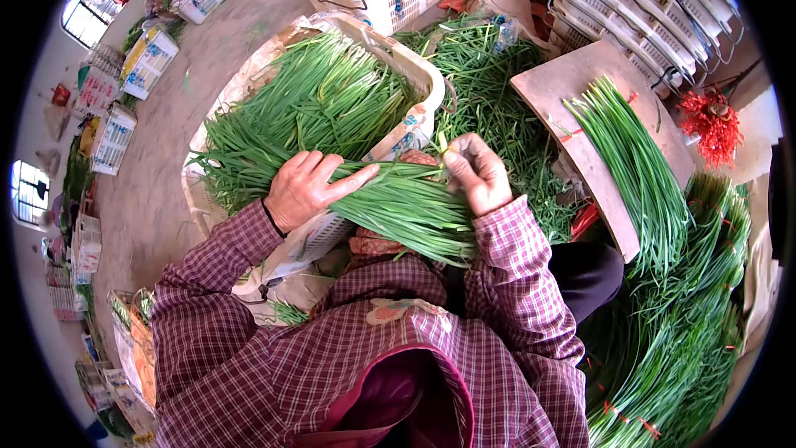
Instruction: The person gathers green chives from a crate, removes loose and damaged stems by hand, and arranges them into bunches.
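Note:
My left hand [308,191] lies over a bunch of long green stalks [414,216] across my lap, fingers wrapped on it and thumb stretched along it. At the bunch's right part, my right hand [477,172] pinches a small yellowish stalk end [448,148] between thumb and fingertips. Just ahead, a white crate [427,75] holds a heap of loose green stalks [332,91]. On a board [572,83] to the right rests a bunch [626,149] with red ties under it.
Loose greens [489,75] lie beyond my right hand. Tied bunches [688,348] are piled at the lower right. Stacked white crates [638,0] and red ties [715,126] are at the upper right. More crates [149,62] line the left, with a person [152,2] far back.

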Tool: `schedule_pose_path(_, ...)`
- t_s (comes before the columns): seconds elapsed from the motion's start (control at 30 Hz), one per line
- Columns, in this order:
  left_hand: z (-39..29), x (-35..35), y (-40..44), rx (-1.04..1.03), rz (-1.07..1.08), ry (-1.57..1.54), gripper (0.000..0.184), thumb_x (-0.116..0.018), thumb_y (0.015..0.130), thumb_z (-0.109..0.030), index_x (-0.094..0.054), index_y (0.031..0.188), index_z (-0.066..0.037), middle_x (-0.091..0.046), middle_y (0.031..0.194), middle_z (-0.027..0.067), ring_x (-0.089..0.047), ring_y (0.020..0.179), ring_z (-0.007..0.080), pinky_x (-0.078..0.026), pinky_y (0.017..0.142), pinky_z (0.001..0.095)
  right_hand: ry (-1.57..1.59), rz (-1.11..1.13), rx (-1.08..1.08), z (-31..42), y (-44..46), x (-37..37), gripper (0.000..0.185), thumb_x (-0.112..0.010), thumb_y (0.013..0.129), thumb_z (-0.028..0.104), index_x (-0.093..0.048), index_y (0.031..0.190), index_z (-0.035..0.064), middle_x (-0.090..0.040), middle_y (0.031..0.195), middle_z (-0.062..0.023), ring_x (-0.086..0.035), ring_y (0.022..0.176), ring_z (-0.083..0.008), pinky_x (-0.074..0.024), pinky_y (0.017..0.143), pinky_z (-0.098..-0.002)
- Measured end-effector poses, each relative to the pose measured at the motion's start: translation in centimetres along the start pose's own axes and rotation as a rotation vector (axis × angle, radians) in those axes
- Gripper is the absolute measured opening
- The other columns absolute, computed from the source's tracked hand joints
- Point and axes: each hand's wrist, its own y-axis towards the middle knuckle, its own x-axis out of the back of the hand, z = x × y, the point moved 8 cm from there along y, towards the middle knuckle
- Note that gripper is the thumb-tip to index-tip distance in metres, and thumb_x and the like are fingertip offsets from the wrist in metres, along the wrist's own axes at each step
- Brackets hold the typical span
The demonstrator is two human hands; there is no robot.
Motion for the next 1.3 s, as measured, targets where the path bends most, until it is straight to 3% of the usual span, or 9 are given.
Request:
schedule_pose_path(0.27,1.4,-0.3,-0.4,0.094,-0.02,-0.034,0.06,-0.058,0.074,-0.009,-0.056,0.13,-0.029,-0.044,0.075,0.0006,-0.047,0.065,0.0154,-0.044,0.059,0.0281,1.006,-0.18,0.1,0.5,-0.3,9.7,0.012,-0.058,0.093,0.016,-0.057,0.096,0.0047,-0.063,0.087,-0.007,-0.062,0.075,-0.0165,-0.0546,0.064,-0.026)
schedule_pose_path(0.37,1.7,-0.7,-1.2,0.083,0.004,0.027,0.06,-0.057,0.074,-0.008,-0.055,0.131,-0.029,-0.044,0.075,0.0007,-0.047,0.065,0.0155,-0.043,0.059,0.0288,0.77,-0.224,0.294,3.6,-2.6,16.1,0.016,-0.059,0.092,0.018,-0.057,0.098,0.0037,-0.063,0.089,-0.0074,-0.062,0.075,-0.0152,-0.0549,0.065,-0.0248)
schedule_pose_path(0.43,1.7,-0.9,-1.6,0.087,0.012,0.025,0.06,-0.058,0.074,-0.008,-0.055,0.131,-0.029,-0.044,0.075,0.0009,-0.048,0.066,0.0156,-0.043,0.059,0.029,0.489,-0.523,0.313,5.2,-5.1,18.9,0.014,-0.058,0.093,0.018,-0.058,0.097,0.0047,-0.063,0.086,-0.0042,-0.06,0.074,-0.0126,-0.0527,0.06,-0.0237)
schedule_pose_path(0.5,1.7,-1.0,-1.7,0.087,0.016,0.02,0.061,-0.058,0.074,-0.008,-0.055,0.131,-0.029,-0.044,0.076,0.001,-0.048,0.066,0.0157,-0.043,0.059,0.0292,-0.054,-0.672,0.086,4.9,-7.0,20.8,0.012,-0.06,0.091,0.018,-0.06,0.097,0.0075,-0.064,0.085,-0.0027,-0.06,0.072,-0.012,-0.0493,0.054,-0.0219)
schedule_pose_path(0.63,1.7,-0.5,-1.5,0.131,0.02,-0.027,0.058,-0.065,0.068,-0.01,-0.062,0.123,-0.025,-0.053,0.082,0.0035,-0.052,0.069,0.0194,-0.044,0.062,0.032,-1.156,-0.441,0.085,3.4,-7.1,17.4,0.012,-0.062,0.088,0.017,-0.07,0.092,0.0084,-0.07,0.086,-0.0086,-0.066,0.071,-0.0155,-0.0533,0.057,-0.0298)
schedule_pose_path(0.77,1.3,0.1,-1.0,0.103,0.002,-0.035,0.057,-0.065,0.068,-0.01,-0.063,0.123,-0.024,-0.055,0.084,0.0045,-0.054,0.071,0.0198,-0.045,0.062,0.032,-0.839,-0.192,0.294,4.7,-5.4,9.8,0.016,-0.065,0.085,0.019,-0.07,0.092,0.006,-0.069,0.087,-0.0114,-0.068,0.076,-0.0231,-0.0545,0.071,-0.0315)
schedule_pose_path(1.0,1.0,0.4,-0.7,0.067,-0.025,0.0,0.059,-0.058,0.074,-0.008,-0.057,0.129,-0.029,-0.051,0.082,0.0022,-0.05,0.069,0.0163,-0.044,0.06,0.0291,-0.77,0.088,0.174,0.0,-2.7,6.5,0.024,-0.068,0.082,0.026,-0.069,0.094,0.0051,-0.068,0.089,-0.0149,-0.067,0.081,-0.0268,-0.0519,0.075,-0.0346)
schedule_pose_path(1.07,1.0,0.5,-0.6,0.057,-0.02,-0.006,0.058,-0.062,0.071,-0.01,-0.06,0.126,-0.027,-0.053,0.083,0.0037,-0.052,0.07,0.0181,-0.044,0.061,0.0306,-0.584,0.218,-0.029,-1.9,-2.5,6.1,0.023,-0.067,0.083,0.024,-0.069,0.094,0.0039,-0.069,0.085,-0.0148,-0.067,0.079,-0.0253,-0.0515,0.074,-0.0339)
schedule_pose_path(1.3,1.1,-0.4,-0.8,0.098,0.04,-0.065,0.061,-0.067,0.066,-0.008,-0.061,0.124,-0.024,-0.055,0.084,0.0051,-0.054,0.072,0.021,-0.046,0.063,0.0333,-0.567,0.094,-0.046,0.1,-2.9,8.3,0.018,-0.062,0.086,0.019,-0.066,0.09,0.0012,-0.067,0.079,-0.0141,-0.063,0.074,-0.0216,-0.049,0.071,-0.0318)
